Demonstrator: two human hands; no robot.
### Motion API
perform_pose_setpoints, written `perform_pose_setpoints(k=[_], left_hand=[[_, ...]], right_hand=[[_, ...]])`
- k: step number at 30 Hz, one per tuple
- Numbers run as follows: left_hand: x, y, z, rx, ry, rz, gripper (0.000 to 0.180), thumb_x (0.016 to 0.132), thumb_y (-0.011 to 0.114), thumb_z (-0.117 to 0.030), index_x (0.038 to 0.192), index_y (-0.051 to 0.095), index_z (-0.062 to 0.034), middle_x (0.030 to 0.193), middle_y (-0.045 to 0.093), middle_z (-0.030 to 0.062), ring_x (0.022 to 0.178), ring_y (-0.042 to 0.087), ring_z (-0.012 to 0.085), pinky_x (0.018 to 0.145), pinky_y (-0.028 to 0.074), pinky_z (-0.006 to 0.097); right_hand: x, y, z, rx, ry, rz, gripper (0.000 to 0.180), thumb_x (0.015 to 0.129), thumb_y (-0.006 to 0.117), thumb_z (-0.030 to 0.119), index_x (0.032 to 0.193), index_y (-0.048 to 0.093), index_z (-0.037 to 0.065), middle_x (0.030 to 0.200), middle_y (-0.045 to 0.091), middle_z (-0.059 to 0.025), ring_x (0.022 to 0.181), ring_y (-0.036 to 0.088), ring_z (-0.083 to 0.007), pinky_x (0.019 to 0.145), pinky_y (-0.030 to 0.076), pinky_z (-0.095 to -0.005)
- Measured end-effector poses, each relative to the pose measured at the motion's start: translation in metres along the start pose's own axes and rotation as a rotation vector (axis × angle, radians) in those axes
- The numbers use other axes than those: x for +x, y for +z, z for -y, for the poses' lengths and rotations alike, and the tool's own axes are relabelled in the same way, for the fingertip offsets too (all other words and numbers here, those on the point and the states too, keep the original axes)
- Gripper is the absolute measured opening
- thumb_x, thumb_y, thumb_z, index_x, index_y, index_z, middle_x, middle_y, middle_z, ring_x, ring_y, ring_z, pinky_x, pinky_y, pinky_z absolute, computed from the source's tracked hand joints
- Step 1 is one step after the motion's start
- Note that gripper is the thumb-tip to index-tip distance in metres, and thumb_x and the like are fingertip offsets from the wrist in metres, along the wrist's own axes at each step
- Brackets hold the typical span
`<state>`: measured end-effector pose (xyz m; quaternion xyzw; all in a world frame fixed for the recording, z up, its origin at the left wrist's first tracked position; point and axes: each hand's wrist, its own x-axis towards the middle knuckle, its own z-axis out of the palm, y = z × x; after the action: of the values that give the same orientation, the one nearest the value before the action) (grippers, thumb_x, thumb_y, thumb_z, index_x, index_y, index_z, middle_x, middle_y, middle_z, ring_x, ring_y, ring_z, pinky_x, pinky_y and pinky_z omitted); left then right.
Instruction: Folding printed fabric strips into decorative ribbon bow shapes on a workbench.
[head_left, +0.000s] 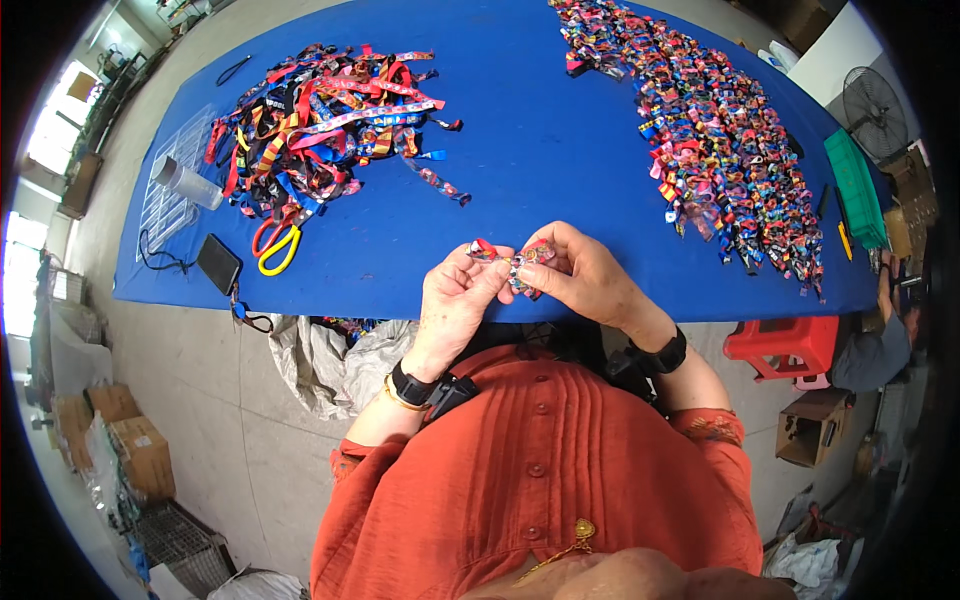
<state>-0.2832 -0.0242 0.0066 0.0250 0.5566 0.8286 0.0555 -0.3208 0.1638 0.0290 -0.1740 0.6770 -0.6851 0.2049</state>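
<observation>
"Red, printed fabric ribbon (484, 250), isn't it, in the hands?"

"Yes, with other colours in the pattern. The left hand (458, 292) pinches it between thumb and fingers; the right hand (588, 275) grips a bunched part, fingers curled. The fingertips nearly meet, just over the near edge of the blue-covered table (520, 130)."

"One piece or two?"

"I can't tell; the fingers cover the middle."

"What's off to the left hand's side?"

"Scissors with red and yellow loop handles (293, 240), then a dark, flat, rectangular device (218, 263). Farther forward there's a loose heap of multicoloured printed ribbons (320, 120), with a clear plastic cylinder (200, 189) and a white wire grid (160, 218) left of it."

"And past the right hand?"

"Well apart, long rows of small multicoloured ribbon bundles (710, 130); beyond those, a green plastic basket (855, 190). A red plastic stool (785, 345) stands off the table."
</observation>
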Motion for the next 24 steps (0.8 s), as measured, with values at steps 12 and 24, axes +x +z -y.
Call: perform_pose_setpoints(k=[12,24], left_hand=[[-0.002,0.0,0.006,0.03,-0.054,-0.006,0.015,0.094,0.063,-0.005,0.108,0.061,0.0014,0.091,0.069,0.0058,0.075,0.064,0.0095,0.071,0.051,0.021],[-0.004,0.008,-0.003,0.023,-0.01,0.025,0.011,0.094,0.065,-0.007,0.103,0.06,-0.0031,0.086,0.07,0.0076,0.071,0.064,0.0116,0.066,0.048,0.022]], right_hand=[[-0.002,0.006,0.0,0.025,0.041,-0.068,0.007,0.094,0.062,0.006,0.094,0.056,0.001,0.08,0.062,-0.0002,0.072,0.056,-0.0037,0.063,0.046,-0.0211],[-0.01,0.003,0.001,0.075,0.043,-0.002,0.006,0.095,0.06,0.006,0.098,0.058,0.001,0.087,0.066,-0.0025,0.077,0.057,-0.0048,0.066,0.046,-0.0216]])
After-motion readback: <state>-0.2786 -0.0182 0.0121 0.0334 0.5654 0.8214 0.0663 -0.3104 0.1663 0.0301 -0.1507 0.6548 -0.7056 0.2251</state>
